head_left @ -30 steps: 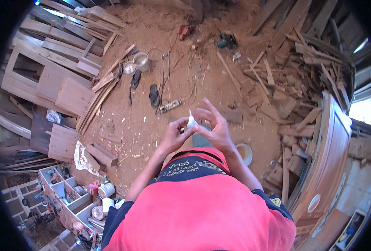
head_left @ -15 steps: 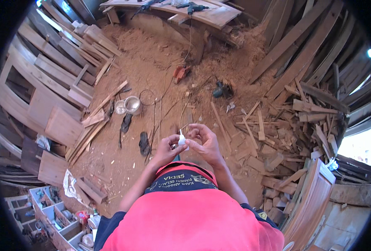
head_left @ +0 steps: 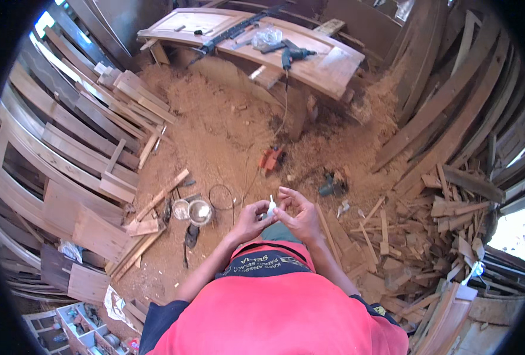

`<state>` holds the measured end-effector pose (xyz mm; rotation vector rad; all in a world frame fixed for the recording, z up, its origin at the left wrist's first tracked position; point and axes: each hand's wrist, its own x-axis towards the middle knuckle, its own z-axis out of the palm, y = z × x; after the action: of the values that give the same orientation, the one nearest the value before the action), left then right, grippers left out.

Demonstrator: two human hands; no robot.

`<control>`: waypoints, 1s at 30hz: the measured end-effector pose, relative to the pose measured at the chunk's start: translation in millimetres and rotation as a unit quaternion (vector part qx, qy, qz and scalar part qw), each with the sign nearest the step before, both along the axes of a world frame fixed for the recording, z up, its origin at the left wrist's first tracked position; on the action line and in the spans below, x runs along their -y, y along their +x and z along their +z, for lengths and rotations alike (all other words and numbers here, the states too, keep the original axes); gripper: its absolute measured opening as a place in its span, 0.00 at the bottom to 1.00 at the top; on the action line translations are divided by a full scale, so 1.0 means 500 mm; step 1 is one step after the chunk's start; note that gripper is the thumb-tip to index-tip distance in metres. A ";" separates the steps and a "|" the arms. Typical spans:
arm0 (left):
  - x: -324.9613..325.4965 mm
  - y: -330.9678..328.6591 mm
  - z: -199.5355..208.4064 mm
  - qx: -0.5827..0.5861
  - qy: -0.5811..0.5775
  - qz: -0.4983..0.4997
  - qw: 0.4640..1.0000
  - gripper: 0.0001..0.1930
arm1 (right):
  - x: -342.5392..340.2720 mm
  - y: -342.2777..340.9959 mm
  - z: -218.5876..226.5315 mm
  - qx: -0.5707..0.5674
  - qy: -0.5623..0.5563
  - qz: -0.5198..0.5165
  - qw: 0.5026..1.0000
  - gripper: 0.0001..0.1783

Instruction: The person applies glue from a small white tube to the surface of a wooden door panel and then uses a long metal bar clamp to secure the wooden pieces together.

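Between my two hands, in front of my waist, is a small white nozzle bottle (head_left: pixel 271 207) with its thin tip pointing up. My left hand (head_left: pixel 252 221) pinches it from the left with bent fingers. From the other side, the thumb of my right hand (head_left: pixel 298 218) presses against the bottle, while the right forefinger is raised and curved away from it. Most of the bottle's body is hidden behind the fingers.
Ahead stands a bench bearing a wooden door panel (head_left: pixel 197 23) and a green drill (head_left: pixel 295 55). An orange tool (head_left: pixel 270 160), a dark green power tool (head_left: pixel 332 185) and a white tub (head_left: pixel 201 212) lie on the sawdust-covered floor. Planks (head_left: pixel 67 155) line the left; offcuts (head_left: pixel 395 260) pile up right.
The view has tipped up, showing more of the bench and shifting the floor things lower in the picture. Both hands stay on the bottle, now slightly further right in view.
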<state>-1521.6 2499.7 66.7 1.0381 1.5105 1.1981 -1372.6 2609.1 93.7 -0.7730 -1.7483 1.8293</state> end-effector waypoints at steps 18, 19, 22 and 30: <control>-0.325 -0.895 -0.077 0.011 -0.102 0.252 0.962 0.12 | -0.494 -1.008 -0.032 0.122 0.010 0.309 0.943 0.43; -0.347 -0.936 -0.068 0.000 -0.100 0.247 0.964 0.12 | -0.518 -1.054 -0.025 0.095 0.049 0.307 0.946 0.41; -0.414 -1.073 -0.052 0.037 -0.040 0.256 0.965 0.11 | -0.569 -1.198 -0.015 -0.032 0.168 0.250 0.953 0.39; -0.597 -1.359 -0.067 0.050 -0.029 0.240 0.969 0.13 | -0.704 -1.476 -0.057 -0.042 0.166 0.209 0.963 0.39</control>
<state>-2201.2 2798.4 33.1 0.5726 1.7618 1.4999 -2110.6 2960.9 65.2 -0.1986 -2.2071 1.7099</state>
